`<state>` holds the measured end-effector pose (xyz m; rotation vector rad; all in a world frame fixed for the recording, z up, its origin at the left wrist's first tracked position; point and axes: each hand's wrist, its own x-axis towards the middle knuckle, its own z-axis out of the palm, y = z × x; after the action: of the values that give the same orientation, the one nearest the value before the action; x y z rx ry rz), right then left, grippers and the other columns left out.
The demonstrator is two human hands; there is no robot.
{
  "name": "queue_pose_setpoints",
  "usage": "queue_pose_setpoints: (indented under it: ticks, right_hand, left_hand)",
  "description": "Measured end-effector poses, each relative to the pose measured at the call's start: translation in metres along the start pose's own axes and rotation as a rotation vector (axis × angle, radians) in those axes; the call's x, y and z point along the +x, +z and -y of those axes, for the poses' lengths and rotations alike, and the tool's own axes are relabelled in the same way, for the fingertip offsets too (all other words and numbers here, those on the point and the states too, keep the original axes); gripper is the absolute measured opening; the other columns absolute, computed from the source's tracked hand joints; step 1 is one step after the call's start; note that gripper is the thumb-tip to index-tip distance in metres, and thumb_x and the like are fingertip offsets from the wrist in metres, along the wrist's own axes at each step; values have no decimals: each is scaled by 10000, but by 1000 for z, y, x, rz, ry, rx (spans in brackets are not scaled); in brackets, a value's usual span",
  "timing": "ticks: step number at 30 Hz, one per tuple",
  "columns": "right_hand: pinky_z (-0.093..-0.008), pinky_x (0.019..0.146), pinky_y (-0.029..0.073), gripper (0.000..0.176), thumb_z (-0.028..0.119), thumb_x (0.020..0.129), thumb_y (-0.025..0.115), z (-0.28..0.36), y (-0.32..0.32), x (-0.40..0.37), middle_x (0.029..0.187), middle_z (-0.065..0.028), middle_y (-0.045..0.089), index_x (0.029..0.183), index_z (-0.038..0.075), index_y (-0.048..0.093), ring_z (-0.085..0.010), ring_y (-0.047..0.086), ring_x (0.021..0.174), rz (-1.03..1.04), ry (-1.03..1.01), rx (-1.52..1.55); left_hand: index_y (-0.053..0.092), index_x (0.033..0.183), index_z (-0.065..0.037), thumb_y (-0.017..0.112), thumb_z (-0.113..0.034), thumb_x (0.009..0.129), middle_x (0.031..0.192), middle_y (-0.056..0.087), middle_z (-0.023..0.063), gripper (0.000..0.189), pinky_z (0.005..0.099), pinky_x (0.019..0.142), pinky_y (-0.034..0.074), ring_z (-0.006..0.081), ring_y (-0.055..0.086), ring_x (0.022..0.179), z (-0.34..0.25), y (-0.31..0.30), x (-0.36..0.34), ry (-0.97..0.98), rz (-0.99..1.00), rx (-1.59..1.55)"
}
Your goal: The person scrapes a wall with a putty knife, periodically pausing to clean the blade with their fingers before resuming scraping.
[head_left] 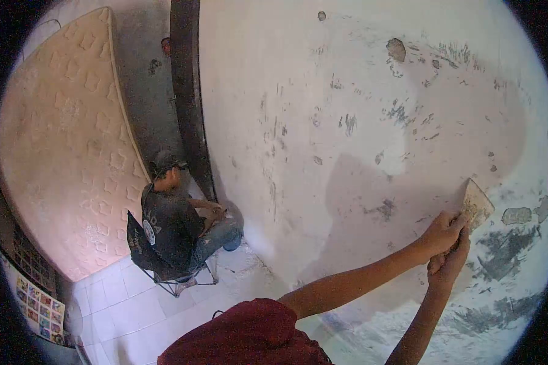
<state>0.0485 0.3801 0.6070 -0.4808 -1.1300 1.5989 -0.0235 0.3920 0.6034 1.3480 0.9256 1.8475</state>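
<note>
Scraper (478,204) handle hidden, left hand (443,234), right hand (447,266)

The person wears a dark red short-sleeved shirt (249,334).

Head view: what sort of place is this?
Probably a room in a home under repair: a stained, patchy wall, a scraper held to it by the left hand and right hand, a mattress leaning upright.
</note>
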Motion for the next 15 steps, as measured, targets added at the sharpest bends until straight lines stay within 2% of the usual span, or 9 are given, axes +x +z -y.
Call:
queue_pose_setpoints:
  ticks: [1,3,7,9,10,11,12,14,15]
  right_hand:
    - [-182,259,280,287,338,923,361,-2,-4,1,580,42,474,940,94,512,-21,326,318,79,3,4]
    - [-186,259,285,282,337,922,366,-6,-6,0,580,36,477,933,95,510,-29,332,318,51,42,22]
    - [-233,241,272,290,358,914,378,-15,-19,-22,484,21,419,793,115,482,-74,344,302,-31,-5,46]
    - [-235,238,264,286,357,913,382,-30,-24,-43,475,25,413,783,123,482,-73,338,295,5,41,43]
    - [-233,234,259,280,356,912,386,-42,-33,-53,477,27,411,784,126,483,-69,325,286,-68,75,85]
    - [-232,230,254,274,355,910,390,-50,-36,-59,479,30,409,786,129,484,-66,313,277,-150,102,124]
    - [-232,230,254,274,355,910,390,-57,-36,-66,479,30,409,786,129,484,-66,313,277,-142,117,130]
    - [-225,225,247,279,359,911,387,-63,-35,-81,457,28,391,784,130,484,-57,296,266,-390,197,131]
    - [-227,227,248,285,369,908,391,-70,-43,-87,445,26,380,780,129,477,-52,295,270,-294,187,201]
  left_hand:
    - [568,824,8,429,-405,887,667,546,58,440,291,549,416,115,490,628,6,1,2,0,1,-1]
    - [574,904,8,419,-397,893,718,568,59,433,290,577,430,118,499,647,21,3,3,-32,-110,55]
    - [582,978,4,404,-385,902,755,591,76,435,284,629,448,133,519,658,28,8,-18,-4,80,-113]
    - [561,1060,3,397,-378,907,820,604,106,442,289,714,451,149,548,747,44,-2,-49,-125,204,-148]
    - [561,1060,3,397,-378,907,820,604,106,442,289,714,451,149,548,747,50,-6,-62,-128,168,-127]
    - [549,1082,3,405,-384,904,871,599,122,450,295,757,442,159,547,811,52,-6,-73,-234,187,-73]
    - [537,1104,4,413,-389,900,923,594,138,460,301,800,433,168,546,874,55,-4,-82,-342,214,-31]
    - [530,1114,5,423,-393,895,964,581,145,466,308,822,424,176,535,914,45,-6,-104,-375,182,10]
    - [524,1123,6,433,-397,891,1005,568,153,474,316,845,414,183,523,953,43,-6,-111,-396,163,52]
